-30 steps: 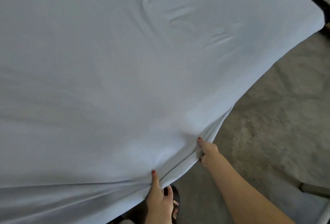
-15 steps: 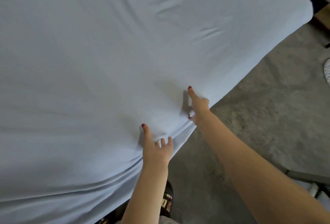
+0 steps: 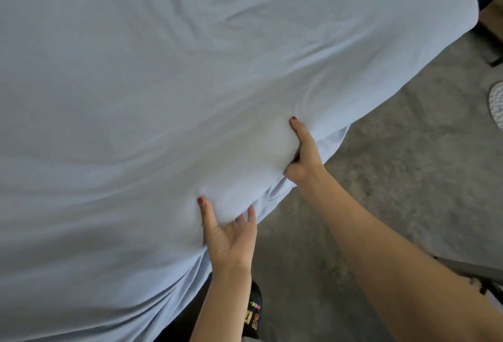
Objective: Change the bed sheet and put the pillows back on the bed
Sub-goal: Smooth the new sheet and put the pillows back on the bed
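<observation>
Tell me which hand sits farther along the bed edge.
The right hand, gripping the sheet nearer the far corner; the left hand is closer in.

left hand [image 3: 231,235] thumb raised, right hand [image 3: 303,156] fingers curled under

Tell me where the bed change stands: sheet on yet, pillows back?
Done: the light blue sheet covers the mattress top to the far corner, with some wrinkles. In hand: the left hand and right hand grip the mattress edge through the sheet, apparently tucking the near side. Left: finish that tuck, smooth out the wrinkles, return the pillows; none are in view.
</observation>
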